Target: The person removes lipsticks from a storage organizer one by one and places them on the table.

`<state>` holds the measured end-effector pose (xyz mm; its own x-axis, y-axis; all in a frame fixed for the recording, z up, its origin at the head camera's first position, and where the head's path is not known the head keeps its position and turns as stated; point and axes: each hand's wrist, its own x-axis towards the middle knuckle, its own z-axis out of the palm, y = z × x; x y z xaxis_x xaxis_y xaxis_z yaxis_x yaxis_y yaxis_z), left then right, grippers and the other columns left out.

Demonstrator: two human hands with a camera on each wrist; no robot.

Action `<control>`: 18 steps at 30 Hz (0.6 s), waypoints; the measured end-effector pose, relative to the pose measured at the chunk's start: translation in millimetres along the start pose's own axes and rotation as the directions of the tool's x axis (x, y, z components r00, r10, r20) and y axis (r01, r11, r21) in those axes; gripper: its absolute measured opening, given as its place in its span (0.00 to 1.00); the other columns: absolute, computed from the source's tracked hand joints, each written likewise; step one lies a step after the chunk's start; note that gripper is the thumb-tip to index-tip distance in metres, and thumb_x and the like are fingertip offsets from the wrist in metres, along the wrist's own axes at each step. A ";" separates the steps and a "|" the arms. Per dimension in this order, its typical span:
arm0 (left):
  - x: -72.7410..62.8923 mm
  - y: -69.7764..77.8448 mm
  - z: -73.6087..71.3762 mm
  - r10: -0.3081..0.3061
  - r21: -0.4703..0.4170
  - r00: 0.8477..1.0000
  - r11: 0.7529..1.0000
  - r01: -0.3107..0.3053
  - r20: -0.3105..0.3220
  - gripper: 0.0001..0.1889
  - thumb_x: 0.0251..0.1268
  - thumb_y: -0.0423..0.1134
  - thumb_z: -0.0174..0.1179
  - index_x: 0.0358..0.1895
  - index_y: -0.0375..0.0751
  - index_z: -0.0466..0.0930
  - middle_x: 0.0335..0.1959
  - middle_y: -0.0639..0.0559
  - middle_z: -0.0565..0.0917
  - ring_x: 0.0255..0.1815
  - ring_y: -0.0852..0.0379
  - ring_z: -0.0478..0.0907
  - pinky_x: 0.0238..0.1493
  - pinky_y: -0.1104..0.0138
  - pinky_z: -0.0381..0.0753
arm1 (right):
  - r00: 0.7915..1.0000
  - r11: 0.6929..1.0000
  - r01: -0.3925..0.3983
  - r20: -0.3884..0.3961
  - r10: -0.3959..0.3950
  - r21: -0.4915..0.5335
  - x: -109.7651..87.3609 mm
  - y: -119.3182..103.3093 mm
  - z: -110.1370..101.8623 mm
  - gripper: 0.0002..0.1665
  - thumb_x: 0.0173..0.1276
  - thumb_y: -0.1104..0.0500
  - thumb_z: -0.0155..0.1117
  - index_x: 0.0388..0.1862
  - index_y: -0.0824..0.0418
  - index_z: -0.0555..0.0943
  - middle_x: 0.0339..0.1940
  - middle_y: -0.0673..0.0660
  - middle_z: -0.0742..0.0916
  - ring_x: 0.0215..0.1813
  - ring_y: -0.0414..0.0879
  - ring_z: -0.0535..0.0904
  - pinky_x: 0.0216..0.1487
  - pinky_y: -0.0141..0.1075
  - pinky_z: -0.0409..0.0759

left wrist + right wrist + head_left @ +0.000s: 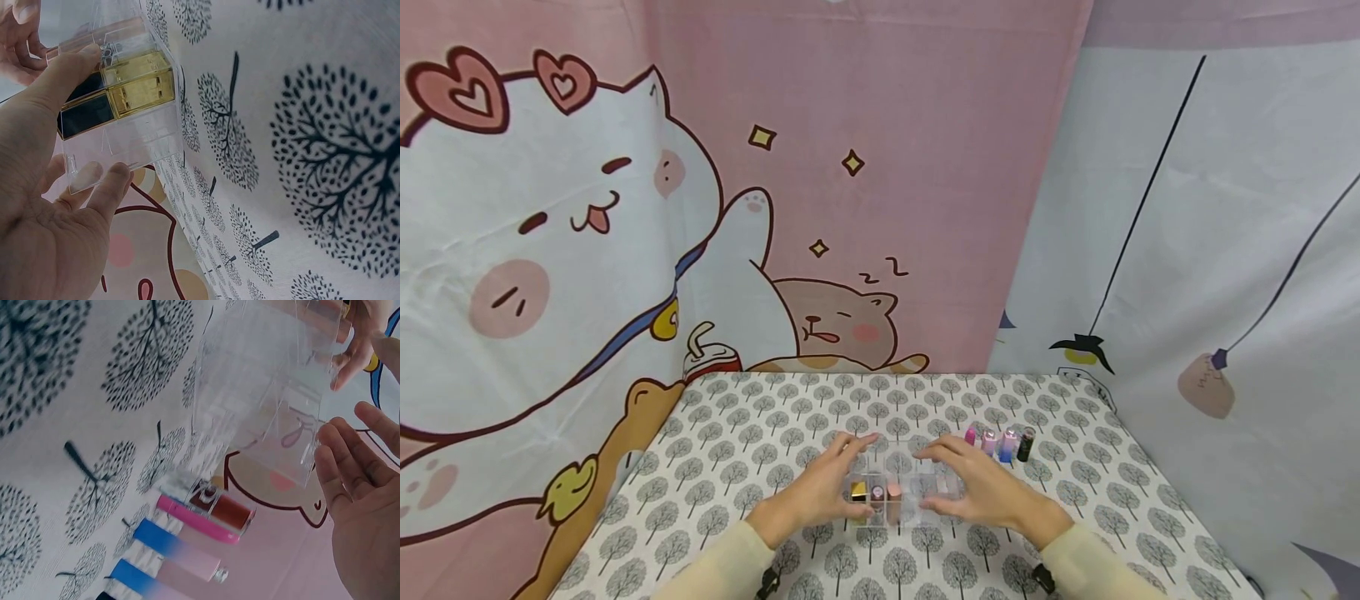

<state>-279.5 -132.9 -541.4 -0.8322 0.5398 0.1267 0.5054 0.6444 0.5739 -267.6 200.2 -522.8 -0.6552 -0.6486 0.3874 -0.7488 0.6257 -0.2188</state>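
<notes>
While on cloth, organizer between left hand and right hand.

Clear divided box between two hands

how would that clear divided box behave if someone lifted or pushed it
The clear box is probably stiff and won't flop, as its walls and dividers look straight-edged. Its glossy surface may feel slippery under the left hand. Cosmetic tubes show in its left half, so that side may be heavier and could dip when lifted.
</notes>
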 end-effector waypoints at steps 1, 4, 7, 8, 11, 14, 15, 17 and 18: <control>0.1 0.0 -0.2 0.000 -0.002 1.000 1.000 0.000 0.001 0.65 0.60 0.48 0.90 0.97 0.66 0.55 0.77 0.46 0.75 0.67 0.43 0.85 0.66 0.53 0.96 | 1.000 1.000 -0.001 0.008 0.001 0.009 1.1 -1.4 0.8 0.41 0.74 0.37 0.85 0.79 0.53 0.84 0.75 0.51 0.89 0.73 0.50 0.88 0.74 0.55 0.93; 0.7 -0.5 -0.7 0.002 -0.007 1.000 1.000 -0.002 0.004 0.65 0.60 0.48 0.90 0.97 0.66 0.55 0.78 0.46 0.75 0.68 0.42 0.85 0.68 0.51 0.96 | 1.000 1.000 0.002 0.020 -0.002 0.012 4.4 -4.3 4.8 0.42 0.73 0.39 0.86 0.79 0.52 0.84 0.74 0.51 0.89 0.71 0.51 0.89 0.72 0.56 0.94; 1.1 -1.6 -0.6 0.003 -0.005 1.000 1.000 -0.003 0.007 0.65 0.60 0.49 0.90 0.97 0.66 0.56 0.78 0.44 0.75 0.69 0.42 0.85 0.69 0.49 0.95 | 0.999 0.999 0.012 0.032 -0.013 0.034 7.4 -5.8 10.5 0.43 0.73 0.39 0.86 0.80 0.53 0.83 0.73 0.53 0.89 0.67 0.50 0.90 0.67 0.52 0.96; 1.1 -2.0 -0.3 0.004 -0.002 1.000 1.000 -0.004 0.009 0.65 0.61 0.49 0.90 0.97 0.66 0.56 0.78 0.44 0.75 0.68 0.42 0.86 0.69 0.49 0.95 | 0.999 0.999 0.010 0.041 -0.012 0.045 8.2 -6.4 12.5 0.43 0.73 0.38 0.85 0.80 0.53 0.83 0.73 0.53 0.89 0.65 0.49 0.90 0.65 0.50 0.96; 0.8 -3.0 0.6 0.007 0.006 1.000 1.000 -0.007 0.015 0.64 0.61 0.49 0.90 0.97 0.65 0.56 0.78 0.45 0.75 0.68 0.43 0.86 0.69 0.51 0.95 | 0.996 0.995 -0.018 0.087 0.009 0.102 10.1 -8.7 17.7 0.45 0.74 0.36 0.84 0.82 0.54 0.81 0.72 0.53 0.88 0.57 0.46 0.90 0.57 0.42 0.96; 0.7 -3.4 1.1 0.011 0.009 1.000 1.000 -0.011 0.015 0.64 0.62 0.50 0.90 0.97 0.64 0.56 0.78 0.45 0.75 0.67 0.43 0.86 0.68 0.52 0.96 | 0.992 0.988 -0.039 0.123 0.020 0.153 12.8 -11.0 22.2 0.46 0.75 0.37 0.84 0.84 0.53 0.80 0.70 0.54 0.88 0.51 0.44 0.90 0.51 0.35 0.94; 0.8 -3.4 1.1 0.012 0.008 1.000 1.000 -0.012 0.014 0.64 0.62 0.50 0.90 0.97 0.64 0.56 0.78 0.45 0.75 0.68 0.43 0.85 0.67 0.52 0.96 | 0.992 0.987 -0.037 0.126 0.018 0.157 13.7 -11.6 23.5 0.46 0.75 0.37 0.84 0.84 0.53 0.79 0.70 0.55 0.88 0.49 0.43 0.89 0.50 0.33 0.93; 1.0 -3.3 0.9 0.013 0.007 1.000 1.000 -0.013 0.009 0.64 0.61 0.49 0.90 0.96 0.64 0.56 0.77 0.45 0.75 0.68 0.42 0.85 0.67 0.51 0.96 | 0.992 0.984 -0.032 0.126 0.010 0.175 15.8 -12.3 26.4 0.45 0.76 0.38 0.84 0.84 0.53 0.79 0.69 0.57 0.88 0.47 0.42 0.89 0.48 0.29 0.91; 1.1 -3.1 0.7 0.014 0.005 1.000 1.000 -0.014 0.008 0.64 0.61 0.49 0.90 0.96 0.64 0.56 0.78 0.45 0.75 0.68 0.42 0.85 0.68 0.51 0.95 | 0.992 0.983 -0.029 0.123 0.006 0.180 16.7 -12.7 27.8 0.45 0.75 0.38 0.84 0.83 0.54 0.79 0.68 0.58 0.89 0.46 0.42 0.89 0.47 0.28 0.90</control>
<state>-281.8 -134.0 -543.7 -0.8231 0.5532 0.1285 0.5183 0.6391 0.5682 -271.8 169.4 -538.5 -0.6672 -0.6931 0.2728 -0.7356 0.5555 -0.3877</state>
